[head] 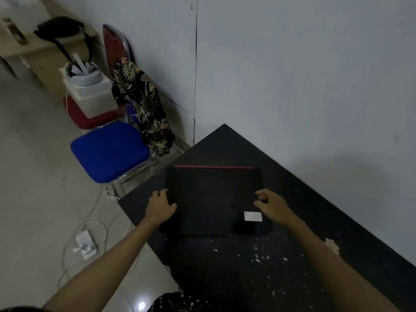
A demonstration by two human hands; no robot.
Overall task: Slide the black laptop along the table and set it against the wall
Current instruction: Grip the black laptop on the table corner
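Note:
The black laptop (213, 199) lies closed and flat on the black table (304, 199), with a red strip along its far edge and a white sticker near its right front corner. My left hand (160, 208) grips its left edge, thumb on the lid. My right hand (273, 207) holds its right edge, fingers curled over the side. The grey wall (315, 86) runs along the table's right side, with a strip of bare tabletop between it and the laptop.
The tabletop near me is chipped with white flecks (258, 257). Left of the table on the floor stand a blue-cushioned chair (109, 152), a patterned cloth (141, 104), a red and white box (90, 100), and a white charger with cables (84, 242).

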